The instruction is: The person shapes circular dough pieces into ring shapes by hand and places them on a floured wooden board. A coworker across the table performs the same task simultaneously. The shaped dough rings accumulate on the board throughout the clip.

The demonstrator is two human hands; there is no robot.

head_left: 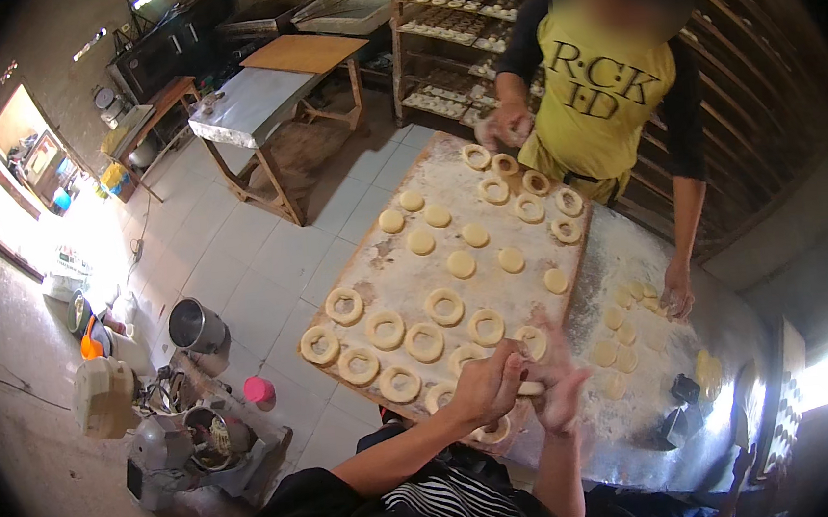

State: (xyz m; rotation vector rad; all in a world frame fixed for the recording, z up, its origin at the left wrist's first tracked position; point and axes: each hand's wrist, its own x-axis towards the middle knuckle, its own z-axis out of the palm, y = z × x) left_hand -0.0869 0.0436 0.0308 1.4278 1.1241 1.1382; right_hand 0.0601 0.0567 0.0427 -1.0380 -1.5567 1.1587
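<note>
Over the near edge of a floured wooden board [394, 250], my left hand [484, 387] is closed, fingers curled around a pale piece of dough [532, 387]. My right hand [560, 393] meets the dough from the other side, its fingers smeared by motion. How much of the dough the hands cover cannot be seen. Rows of dough rings [385, 330] lie on the board's near part, some partly behind my left hand. Small round dough discs [462, 264] fill the middle, and more dough rings [529, 209] sit at the far right.
Across the board stands a co-worker in a yellow shirt [606, 84], one hand [677, 295] by flat dough pieces [625, 334] on the floured metal table [635, 416]. Racks of dough [453, 24] rise behind. A mixer [170, 452] and metal pot [197, 327] stand on the left floor.
</note>
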